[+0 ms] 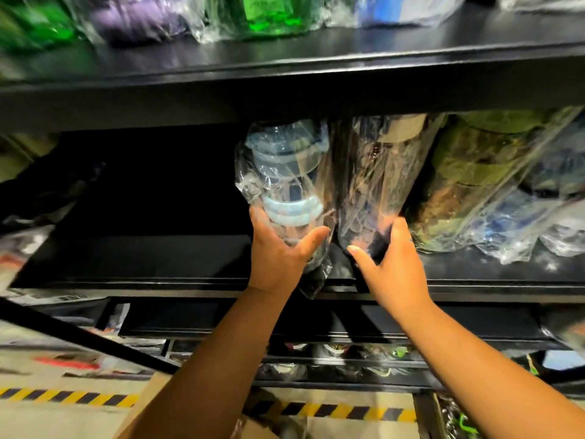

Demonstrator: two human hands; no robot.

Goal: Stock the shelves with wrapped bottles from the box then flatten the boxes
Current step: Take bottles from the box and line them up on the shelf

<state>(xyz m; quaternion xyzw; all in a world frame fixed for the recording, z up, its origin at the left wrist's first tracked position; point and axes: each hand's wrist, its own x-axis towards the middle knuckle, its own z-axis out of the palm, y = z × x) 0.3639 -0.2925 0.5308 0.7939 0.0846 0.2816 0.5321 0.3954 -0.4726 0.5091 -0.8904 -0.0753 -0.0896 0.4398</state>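
Both hands reach up to the middle shelf (142, 258) at the centre of the frame, each clamped on its own wrapped bottle. The left hand (278, 258) grips the lower part of a clear bottle with pale blue bands (285, 172), thumb on one side and fingers on the other. Its loose plastic wrap hangs down over the shelf's front edge. The right hand (395, 267) grips the base of a dark bottle (376, 172) in clear wrap. The two bottles are side by side and touching, their tops just under the upper shelf (285, 64). Whether their bases rest on the shelf cannot be told.

Just right of the dark bottle stands an olive-green wrapped bottle (468, 172), with bluish wrapped ones further right. On the upper shelf, along the top of the frame, lie a purple wrapped bottle (136, 20), a bright green one (266, 17) and a blue one (405, 11). At the bottom of the frame is a cardboard box (348, 426) with yellow-and-black striped tape.
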